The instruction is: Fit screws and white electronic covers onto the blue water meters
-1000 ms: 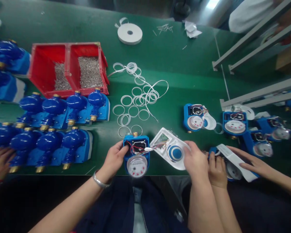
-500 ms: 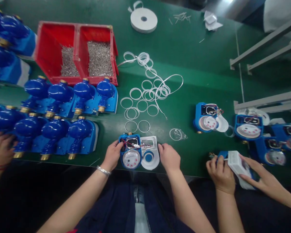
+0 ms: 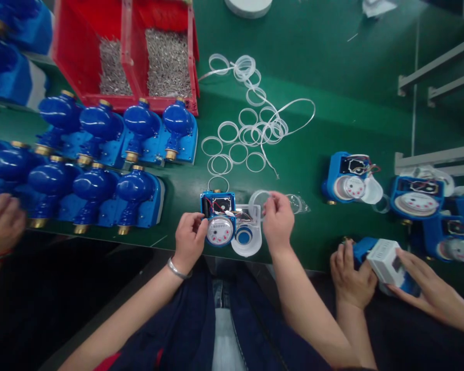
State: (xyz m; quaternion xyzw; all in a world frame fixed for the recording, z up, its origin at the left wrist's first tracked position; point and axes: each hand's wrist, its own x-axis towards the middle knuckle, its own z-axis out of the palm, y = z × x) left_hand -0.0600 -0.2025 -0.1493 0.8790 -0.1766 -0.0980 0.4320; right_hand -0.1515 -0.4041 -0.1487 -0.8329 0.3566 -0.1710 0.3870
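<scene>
A blue water meter (image 3: 219, 230) stands at the table's front edge, with a round dial and exposed wires. Its white lid (image 3: 252, 246) is folded open to the right. My left hand (image 3: 189, 238) grips the meter's left side, fingers curled and thumb by the dial. Between thumb and fingers of my right hand (image 3: 279, 221) is a thin white ring (image 3: 260, 192), held over the lid's upper right corner. Just behind the meter lies another white ring (image 3: 218, 177).
Several blue meters (image 3: 133, 186) stand in rows at left, before red bins (image 3: 126, 56) of small metal screws. Loose white rings (image 3: 228, 122) and a strip (image 3: 294, 101) lie behind. At right are open meters (image 3: 338, 175), metal rails (image 3: 441, 154) and a co-worker's hands (image 3: 353, 273) holding a meter.
My right hand has left the lid's side and picked up a white ring from behind the meter, bringing it over the lid. My left hand stays at the meter. The whole view has shifted.
</scene>
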